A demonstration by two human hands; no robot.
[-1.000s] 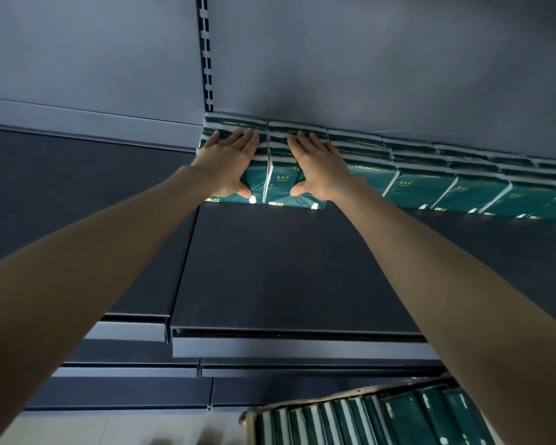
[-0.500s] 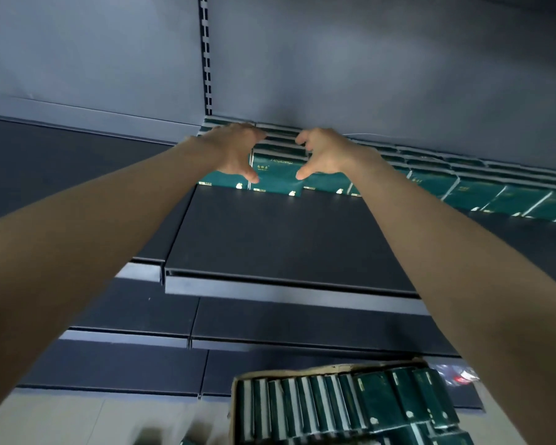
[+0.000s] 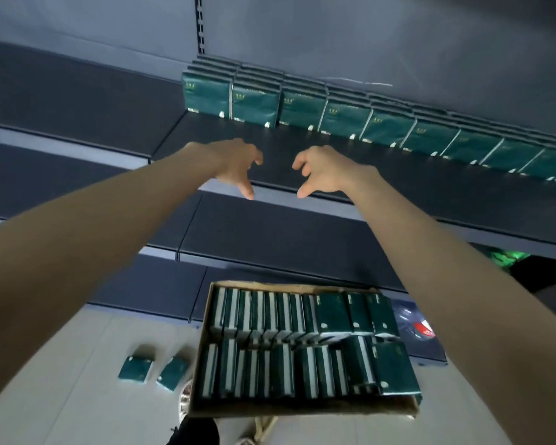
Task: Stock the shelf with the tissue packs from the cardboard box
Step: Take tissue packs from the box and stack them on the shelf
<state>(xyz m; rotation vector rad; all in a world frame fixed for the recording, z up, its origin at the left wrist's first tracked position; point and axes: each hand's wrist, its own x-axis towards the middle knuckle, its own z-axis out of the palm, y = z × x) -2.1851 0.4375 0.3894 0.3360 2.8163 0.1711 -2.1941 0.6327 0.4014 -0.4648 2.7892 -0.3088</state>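
Left hand (image 3: 235, 168) and right hand (image 3: 321, 171), empty and slack above the box (image 3: 302, 412), could topple its leaning packs (image 3: 333, 313) by grabbing carelessly.

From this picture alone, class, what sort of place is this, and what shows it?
Probably a shop aisle being stocked: dark metal shelving with a slotted upright, a row of identical green tissue packs along the shelf's back, and an open cardboard box of more packs on the floor.
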